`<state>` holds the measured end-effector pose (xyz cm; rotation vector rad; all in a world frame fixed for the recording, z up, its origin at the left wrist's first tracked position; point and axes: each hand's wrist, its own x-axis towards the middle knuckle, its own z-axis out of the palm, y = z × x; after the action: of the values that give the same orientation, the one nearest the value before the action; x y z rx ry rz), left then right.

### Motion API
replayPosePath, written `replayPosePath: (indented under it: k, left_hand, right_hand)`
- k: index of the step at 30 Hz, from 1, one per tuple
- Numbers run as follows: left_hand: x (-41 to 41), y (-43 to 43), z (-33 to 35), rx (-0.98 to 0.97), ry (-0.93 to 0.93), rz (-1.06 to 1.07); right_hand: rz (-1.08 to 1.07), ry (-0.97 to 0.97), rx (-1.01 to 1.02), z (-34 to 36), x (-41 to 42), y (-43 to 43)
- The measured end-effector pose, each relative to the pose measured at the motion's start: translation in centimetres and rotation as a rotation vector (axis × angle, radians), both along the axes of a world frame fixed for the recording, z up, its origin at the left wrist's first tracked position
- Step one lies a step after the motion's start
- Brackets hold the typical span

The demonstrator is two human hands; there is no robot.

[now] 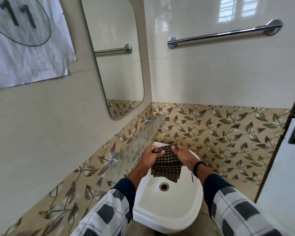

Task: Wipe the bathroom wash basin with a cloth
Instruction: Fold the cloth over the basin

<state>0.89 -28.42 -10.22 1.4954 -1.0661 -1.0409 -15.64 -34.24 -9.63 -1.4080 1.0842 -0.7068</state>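
1. Nearest to me, two checked sleeves with dark cuffs reach forward over the white wash basin (169,206), whose drain (164,186) sits in the bare bowl below the hands.
2. My left hand (152,156) has its grip closed on the upper left corner of the cloth (167,164), fingers curled over the edge and thumb on top.
3. My right hand (184,155) pinches the upper right corner the same way, grip closed on the fabric; a dark wristband (198,168) circles that wrist.
4. The cloth, dark and pale checks, hangs spread between the two hands above the back of the basin, its lower edge loose and just short of the drain; I cannot tell whether it touches the bowl.
5. Left of the hands a glass shelf (140,142) runs along the leaf-patterned tiles.
6. Farther up, a mirror (116,53) hangs on the left wall and a chrome towel rail (223,34) on the far wall.
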Motion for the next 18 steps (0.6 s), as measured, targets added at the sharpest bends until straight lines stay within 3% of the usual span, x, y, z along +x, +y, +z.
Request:
replayPosePath:
  k: [4,8,10,14,16,18]
  left_hand:
    - [-0.1,-0.3,0.4,-0.032,-0.048,0.003]
    - [0.0,-0.5,1.4,-0.069,-0.021,0.069]
    - [0.0,-0.6,1.8,-0.087,-0.043,0.069]
    - [-0.2,-0.6,2.0,-0.119,-0.159,0.028]
    - [-0.4,-0.6,1.9,-0.152,-0.13,0.016]
    - [-0.5,-0.6,2.0,-0.163,0.013,0.008]
  right_hand:
    - [-0.005,0.098,-0.164,0.3,0.1,-0.1]
    - [0.117,-0.175,0.063,0.1,-0.9,-0.1]
    - [0.195,-0.193,0.093,0.0,-1.3,-0.2]
    - [0.115,-0.211,0.098,0.2,-1.1,-0.6]
    - [0.08,-0.277,0.076,0.3,-1.0,-0.5]
    - [0.031,-0.352,0.072,0.6,-0.7,-0.5]
